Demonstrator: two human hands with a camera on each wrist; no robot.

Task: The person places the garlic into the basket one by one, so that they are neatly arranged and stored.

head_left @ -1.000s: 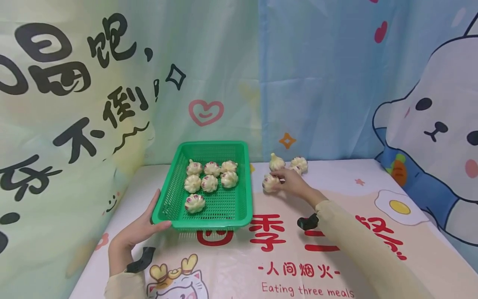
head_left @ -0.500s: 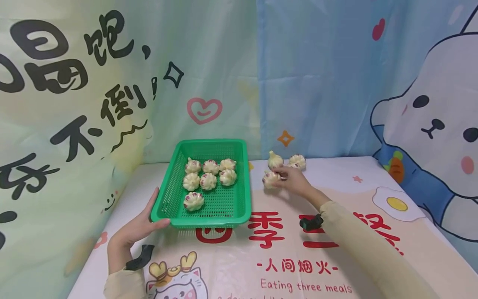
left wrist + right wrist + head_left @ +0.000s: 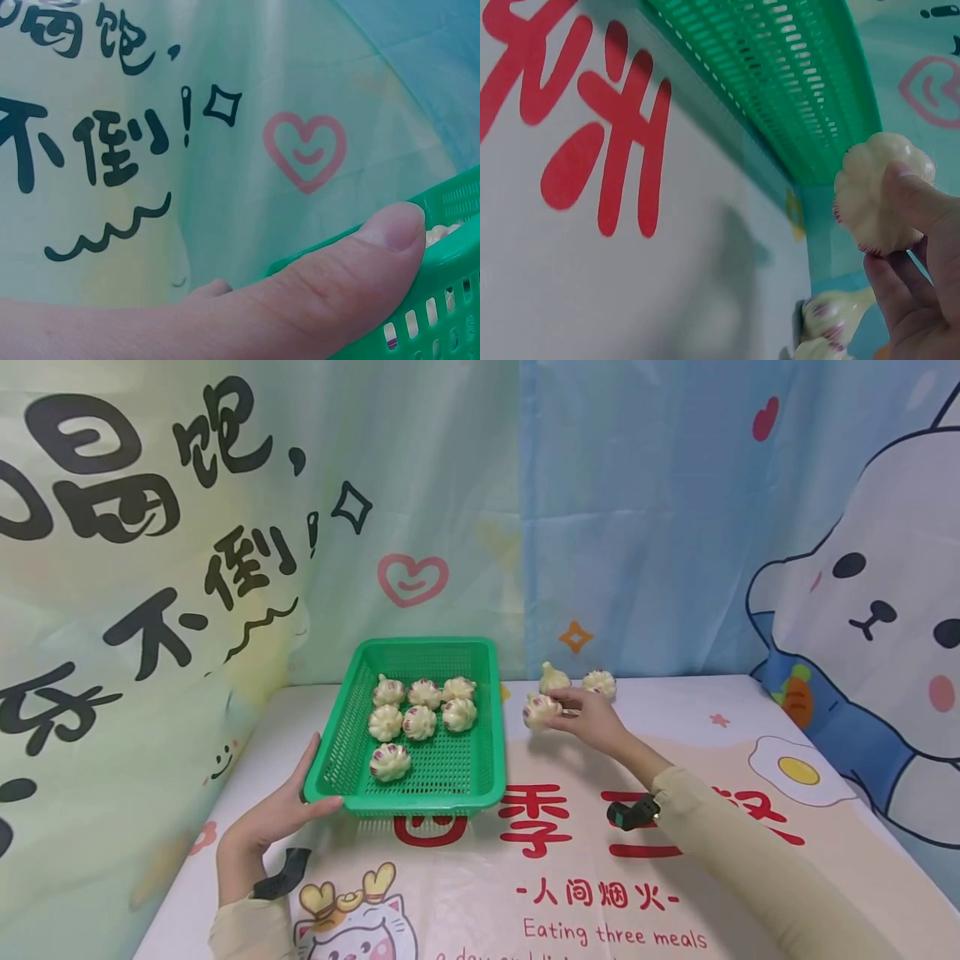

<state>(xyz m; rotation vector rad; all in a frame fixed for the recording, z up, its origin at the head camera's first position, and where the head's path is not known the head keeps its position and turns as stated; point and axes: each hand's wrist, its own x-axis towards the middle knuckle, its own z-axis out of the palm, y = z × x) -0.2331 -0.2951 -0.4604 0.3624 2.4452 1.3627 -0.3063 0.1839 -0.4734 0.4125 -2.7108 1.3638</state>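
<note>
My right hand holds a garlic bulb by thumb and fingertips, just above the table to the right of the green basket. In the right wrist view the garlic bulb shows its ribbed pale side with purple marks, the thumb pressed on it. My left hand grips the basket's near left corner, its thumb over the rim. Several garlic bulbs lie in the basket, one nearer the front than the rest. Behind my right hand are another bulb with a stem and one more bulb.
A printed cloth with red characters covers the table. A curtain backdrop with cartoon prints stands behind the table's far edge. Each wrist wears a dark strap mount, such as the right one.
My right hand has raised the garlic bulb slightly from among the others at the right. My left hand stays at the basket's corner, and the bulbs in the basket keep their places.
</note>
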